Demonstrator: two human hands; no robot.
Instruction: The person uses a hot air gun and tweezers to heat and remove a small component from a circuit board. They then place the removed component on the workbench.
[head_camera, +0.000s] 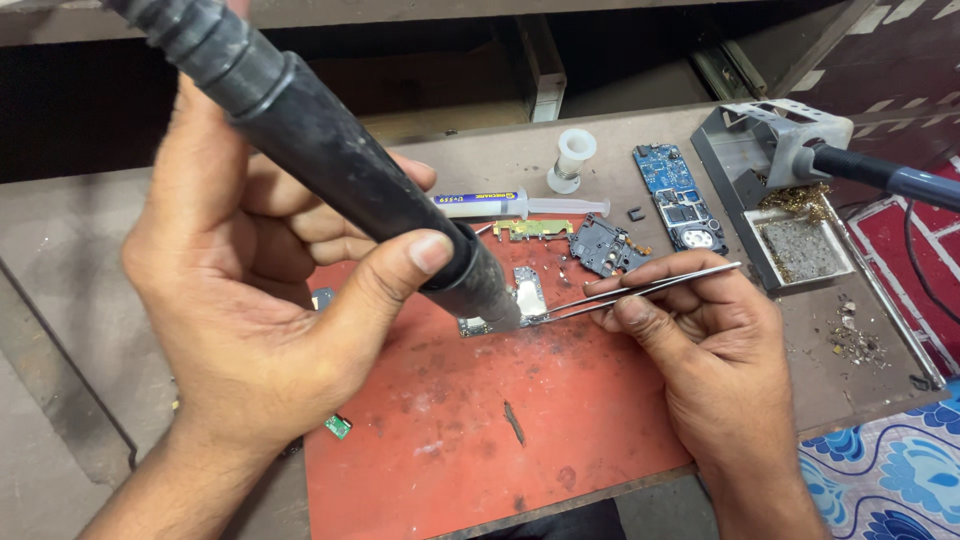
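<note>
Matt black plastic hot-air handle (330, 150), shiny metal tweezers (640, 290), scuffed matt red rubber mat (520, 420), worn wooden bench (60, 230)

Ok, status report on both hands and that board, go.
Left hand grips black hot-air nozzle, tip over small circuit board. Right hand pinches tweezers at board's edge. Nothing between tools and board.

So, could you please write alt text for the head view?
The left hand aims a black hot-air wand at a small circuit board on a red mat, while the right hand steadies it with tweezers.
</note>
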